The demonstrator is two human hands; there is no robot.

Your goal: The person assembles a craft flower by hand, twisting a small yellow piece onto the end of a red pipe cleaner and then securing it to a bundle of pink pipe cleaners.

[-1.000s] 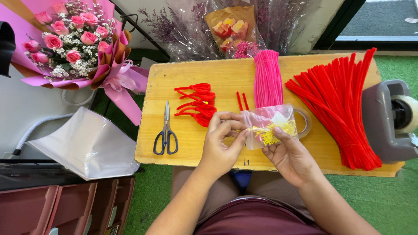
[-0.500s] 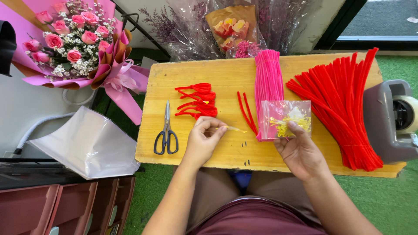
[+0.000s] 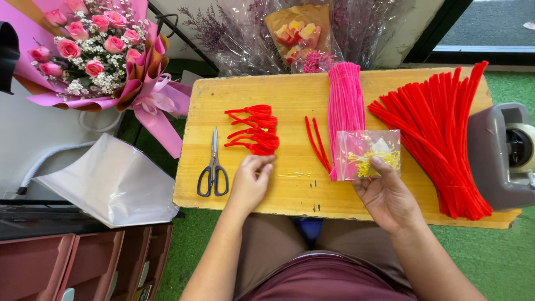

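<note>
The fingers (image 3: pixel 257 166) of the left hand (image 3: pixel 248 187) are curled down onto the counter (image 3: pixel 290 192), tips close together beside the red petals (image 3: pixel 253 130); I cannot tell if they pinch anything. The right hand (image 3: pixel 387 195) holds a clear bag (image 3: pixel 368 154) of yellow stamens, thumb on top, near the pink stems (image 3: pixel 344 106). A few thin yellow stamens (image 3: pixel 294 174) lie loose between the hands. They are very light, so I think a sleeve or a breath could sweep them off, and the bag could spill if it tips. The scissors (image 3: pixel 212 167) lie just left. The left fingertips are hidden by the hand itself, and the bag's opening is hard to see.
</note>
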